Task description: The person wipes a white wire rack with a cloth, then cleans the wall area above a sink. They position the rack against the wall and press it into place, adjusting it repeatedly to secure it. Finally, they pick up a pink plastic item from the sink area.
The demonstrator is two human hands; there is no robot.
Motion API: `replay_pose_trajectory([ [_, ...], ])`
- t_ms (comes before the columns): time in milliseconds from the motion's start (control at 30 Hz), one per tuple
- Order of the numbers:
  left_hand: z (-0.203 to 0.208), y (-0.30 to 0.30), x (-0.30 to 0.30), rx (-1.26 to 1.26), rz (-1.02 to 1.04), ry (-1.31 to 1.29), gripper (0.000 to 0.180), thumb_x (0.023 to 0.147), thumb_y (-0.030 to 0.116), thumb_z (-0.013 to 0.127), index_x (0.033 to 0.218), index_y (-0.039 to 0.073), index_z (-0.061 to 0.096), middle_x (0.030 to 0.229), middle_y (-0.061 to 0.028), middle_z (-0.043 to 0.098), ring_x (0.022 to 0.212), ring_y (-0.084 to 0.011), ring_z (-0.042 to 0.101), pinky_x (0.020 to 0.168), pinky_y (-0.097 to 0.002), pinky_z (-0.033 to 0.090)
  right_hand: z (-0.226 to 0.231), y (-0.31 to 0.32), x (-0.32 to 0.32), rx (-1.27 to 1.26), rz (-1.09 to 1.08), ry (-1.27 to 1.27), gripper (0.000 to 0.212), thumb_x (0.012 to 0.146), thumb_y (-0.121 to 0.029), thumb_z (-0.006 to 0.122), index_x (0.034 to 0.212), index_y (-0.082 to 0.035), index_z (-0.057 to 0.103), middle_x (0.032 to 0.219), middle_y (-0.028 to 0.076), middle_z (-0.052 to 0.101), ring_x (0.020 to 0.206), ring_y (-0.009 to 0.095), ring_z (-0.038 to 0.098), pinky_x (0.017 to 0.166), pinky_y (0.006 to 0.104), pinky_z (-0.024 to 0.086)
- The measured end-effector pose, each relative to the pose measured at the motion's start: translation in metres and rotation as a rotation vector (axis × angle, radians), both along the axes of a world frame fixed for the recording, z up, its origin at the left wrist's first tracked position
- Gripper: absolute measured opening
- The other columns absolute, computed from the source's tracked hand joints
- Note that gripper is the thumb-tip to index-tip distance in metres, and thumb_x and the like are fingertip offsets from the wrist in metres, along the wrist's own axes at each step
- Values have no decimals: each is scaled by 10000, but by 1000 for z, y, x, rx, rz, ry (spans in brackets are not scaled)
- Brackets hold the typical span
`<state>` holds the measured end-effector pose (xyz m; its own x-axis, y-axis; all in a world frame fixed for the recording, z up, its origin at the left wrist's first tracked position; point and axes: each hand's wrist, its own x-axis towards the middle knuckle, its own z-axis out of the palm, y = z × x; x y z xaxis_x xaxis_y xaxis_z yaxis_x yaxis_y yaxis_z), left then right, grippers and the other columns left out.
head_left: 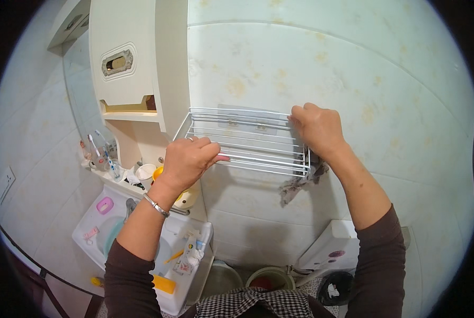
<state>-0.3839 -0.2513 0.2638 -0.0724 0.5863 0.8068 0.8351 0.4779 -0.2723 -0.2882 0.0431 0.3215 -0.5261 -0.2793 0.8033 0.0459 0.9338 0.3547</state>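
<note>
A white wire rack [263, 169] is held up close to the tiled wall by both my hands. My left hand [191, 160] closes round its near rail, towards the left end; a ring and a bangle show on that side. My right hand [317, 129] grips the far rail at the rack's right end. Behind the bars, a pale strip [287, 117] with two small beige fittings lies on the wall. A crumpled grey cloth [295, 190] hangs below the rack's right end, and what holds it is hidden.
On the left, a white cabinet [172, 63] juts from the wall above a shelf with toothbrushes [110, 163] and cups. Below stands a white washbasin [165, 299] with a pink soap dish [104, 205] and a yellow block [164, 284]. A toilet cistern [330, 249], bin [336, 289] and buckets [271, 275] sit low.
</note>
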Motion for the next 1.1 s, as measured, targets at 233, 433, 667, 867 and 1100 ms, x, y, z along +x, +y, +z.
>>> replay_pose_trajectory([
  [233, -30, 0, -2, -84, 58, -26, 251, 774, 353, 733, 836, 147, 604, 781, -9, 585, 704, -233, 607, 576, -375, 470, -23, -4, 2, 17, -12, 127, 77, 792, -106, 640, 775, -154, 582, 690, 46, 533, 534, 248, 580, 450, 375, 438],
  [433, -43, 2, -8, -141, 58, -25, 283, 765, 354, 738, 928, 153, 623, 881, -8, 604, 740, -229, 619, 608, -363, 491, -36, -8, 4, 64, 15, 282, 196, 804, -169, 683, 717, -155, 508, 655, 34, 459, 496, 210, 518, 421, 339, 391],
  [667, -55, 10, -13, -232, 123, -73, 382, 785, 328, 726, 1101, 163, 588, 1014, -19, 630, 791, -232, 656, 639, -368, 511, -46, -8, 3, 74, 13, 361, 303, 817, -302, 715, 703, -147, 481, 648, 33, 419, 478, 196, 467, 425, 322, 362],
  [867, -58, 15, -16, -250, 147, -70, 387, 805, 258, 713, 1153, 167, 571, 1034, -28, 632, 793, -237, 669, 654, -377, 532, -46, -6, 0, 80, 56, 387, 322, 815, -310, 720, 689, -142, 475, 645, 35, 410, 475, 197, 459, 423, 324, 355],
  [1100, -43, 6, -19, -291, 17, -93, 297, 849, 322, 691, 1091, 183, 593, 904, -39, 631, 702, -262, 650, 581, -371, 504, -40, -9, 2, 18, 63, 287, 284, 820, -275, 727, 700, -128, 515, 656, 55, 456, 490, 241, 516, 424, 354, 388],
])
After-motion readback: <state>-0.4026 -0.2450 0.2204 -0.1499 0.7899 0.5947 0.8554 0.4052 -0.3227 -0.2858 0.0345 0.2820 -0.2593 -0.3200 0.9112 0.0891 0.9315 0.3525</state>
